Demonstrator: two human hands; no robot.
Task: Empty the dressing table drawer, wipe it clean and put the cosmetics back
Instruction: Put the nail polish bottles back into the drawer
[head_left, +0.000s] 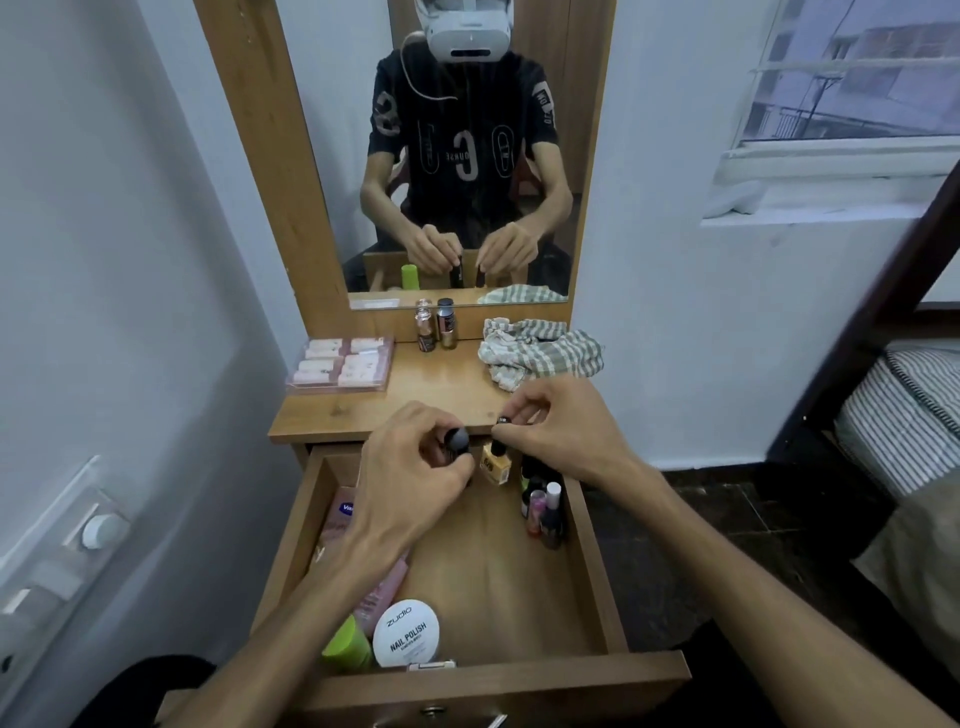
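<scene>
Drawer (597, 566) pulled fully out from under the tabletop (441, 379), wooden floor bare through the middle and toward the right front corner. Left hand (410, 467) over the drawer's back half, fingers curled and pinching a dark round-capped bottle (457, 439) held upright. Right hand (561, 421) above the drawer's back edge, at the tabletop's front lip, fingertips pressed on a small black tube (503, 420). Yellow nail polish bottle (494, 461) upright just inside the drawer's back wall, between the two hands. Cluster of small polish bottles (543, 512) tight against the drawer's right wall. Pink tubes (376, 592) along the drawer's left wall, partly hidden under the left forearm. White round nail polish remover tub (406, 633) and green-capped bottle (347, 644) at the drawer's front left corner, touching the front panel. Behind the drawer on the tabletop: clear pink box (340, 364) overhanging the left edge, two small bottles (435, 325) at the mirror's (467, 156) base, crumpled checked cloth (540, 351) at the right edge. Bed (904, 415) well to the drawer's right, dark floor between.
</scene>
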